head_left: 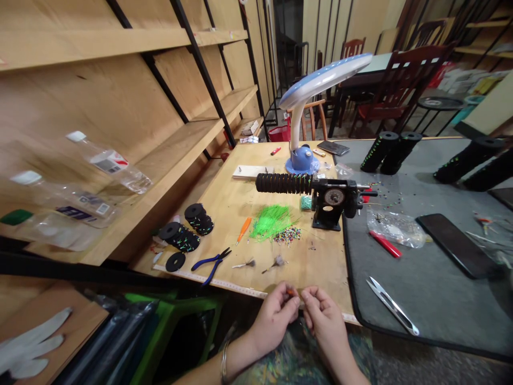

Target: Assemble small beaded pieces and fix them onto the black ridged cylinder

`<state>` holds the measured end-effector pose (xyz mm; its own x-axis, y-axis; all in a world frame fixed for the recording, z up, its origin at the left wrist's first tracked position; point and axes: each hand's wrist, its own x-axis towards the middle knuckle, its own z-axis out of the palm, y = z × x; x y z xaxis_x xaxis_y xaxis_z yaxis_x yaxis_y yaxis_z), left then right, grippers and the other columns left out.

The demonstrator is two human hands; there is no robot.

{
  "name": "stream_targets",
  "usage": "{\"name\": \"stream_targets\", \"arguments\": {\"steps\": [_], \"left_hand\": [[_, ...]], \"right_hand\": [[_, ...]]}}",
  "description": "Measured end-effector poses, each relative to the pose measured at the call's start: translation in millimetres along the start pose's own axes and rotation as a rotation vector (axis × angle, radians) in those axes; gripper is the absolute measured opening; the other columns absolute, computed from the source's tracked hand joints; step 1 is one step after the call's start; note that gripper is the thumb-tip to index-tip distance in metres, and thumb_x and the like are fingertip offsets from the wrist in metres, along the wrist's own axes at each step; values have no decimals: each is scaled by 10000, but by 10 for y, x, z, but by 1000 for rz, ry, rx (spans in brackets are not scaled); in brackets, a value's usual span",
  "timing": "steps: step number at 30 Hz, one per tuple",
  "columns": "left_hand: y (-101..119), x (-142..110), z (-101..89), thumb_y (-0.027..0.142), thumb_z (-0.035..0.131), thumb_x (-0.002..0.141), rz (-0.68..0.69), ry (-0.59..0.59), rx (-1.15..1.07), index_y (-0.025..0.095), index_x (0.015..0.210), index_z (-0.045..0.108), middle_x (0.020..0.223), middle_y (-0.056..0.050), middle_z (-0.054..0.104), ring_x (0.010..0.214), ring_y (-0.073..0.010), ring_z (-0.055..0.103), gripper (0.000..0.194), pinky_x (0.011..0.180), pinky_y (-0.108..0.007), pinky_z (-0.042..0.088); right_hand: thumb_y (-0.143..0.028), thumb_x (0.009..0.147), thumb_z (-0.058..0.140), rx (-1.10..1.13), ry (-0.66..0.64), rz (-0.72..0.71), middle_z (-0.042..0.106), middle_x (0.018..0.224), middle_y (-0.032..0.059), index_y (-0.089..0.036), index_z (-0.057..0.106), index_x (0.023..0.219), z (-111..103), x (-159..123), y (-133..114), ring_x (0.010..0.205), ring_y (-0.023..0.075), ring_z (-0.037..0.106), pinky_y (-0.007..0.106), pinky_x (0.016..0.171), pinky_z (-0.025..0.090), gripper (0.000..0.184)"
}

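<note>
My left hand (279,309) is closed at the table's front edge, with a small orange piece (290,292) showing between its fingers; its kind is too small to tell. Close beside it, my right hand (321,310) is pinched shut, and whatever it holds is hidden. Just beyond the hands lie two small feathery grey tufts with thin stems, one tuft (278,261) nearer and another (250,263) to its left. Farther back are a heap of bright green strands (271,222), a pile of colourful beads (287,235) and an orange-handled tool (243,230).
A black hand-cranked device (331,200) bears a ridged black foam roll (284,183). Blue-handled pliers (211,263) and black foam spools (180,236) lie left. On the grey mat (352,289) rest thread snips (393,306), a phone (457,245) and a red pen (385,244). A lamp (300,158) stands behind.
</note>
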<state>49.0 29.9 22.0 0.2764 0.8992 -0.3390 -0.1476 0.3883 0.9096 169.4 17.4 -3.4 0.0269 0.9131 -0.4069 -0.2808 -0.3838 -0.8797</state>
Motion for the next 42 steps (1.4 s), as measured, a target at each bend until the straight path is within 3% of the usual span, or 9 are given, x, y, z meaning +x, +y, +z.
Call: {"name": "stream_targets", "arguments": {"steps": [12, 18, 22, 27, 42], "left_hand": [[-76, 21, -26, 515, 649, 780, 54, 50, -81, 185, 790, 458, 603, 83, 395, 518, -71, 351, 382, 509, -215, 291], [-136, 6, -58, 493, 599, 836, 114, 50, -6, 187, 822, 458, 642, 74, 391, 546, -81, 354, 337, 521, -215, 308], [-174, -11, -70, 481, 567, 863, 154, 79, 88, 188, 844, 466, 682, 58, 407, 577, -93, 370, 311, 540, -220, 328], [-162, -11, -85, 461, 557, 874, 188, 131, 170, 182, 844, 494, 737, 26, 460, 647, -115, 432, 288, 602, -228, 375], [-83, -32, -96, 339, 481, 921, 270, 157, 362, 184, 861, 504, 780, -6, 511, 743, -157, 499, 168, 697, -264, 420]], "right_hand": [[-743, 633, 649, -12, 23, -1, 379, 353, -125, -196, 515, 728, -5, -33, -31, 322, 48, 258, 167, 350, 188, 570], [-709, 667, 650, -4, 60, -39, 370, 349, -124, -206, 510, 727, -47, -64, -36, 319, 51, 251, 175, 347, 166, 526], [-675, 709, 642, -19, 15, -70, 383, 374, -113, -207, 489, 689, -19, -116, -13, 337, 51, 269, 175, 361, 177, 493], [-702, 709, 622, -60, -110, -13, 380, 371, -114, -209, 470, 668, 9, -116, -3, 336, 48, 267, 175, 359, 166, 518], [-701, 708, 614, -41, -108, 17, 401, 344, -109, -213, 475, 679, 16, -49, 27, 308, 49, 271, 172, 341, 171, 507]]}}
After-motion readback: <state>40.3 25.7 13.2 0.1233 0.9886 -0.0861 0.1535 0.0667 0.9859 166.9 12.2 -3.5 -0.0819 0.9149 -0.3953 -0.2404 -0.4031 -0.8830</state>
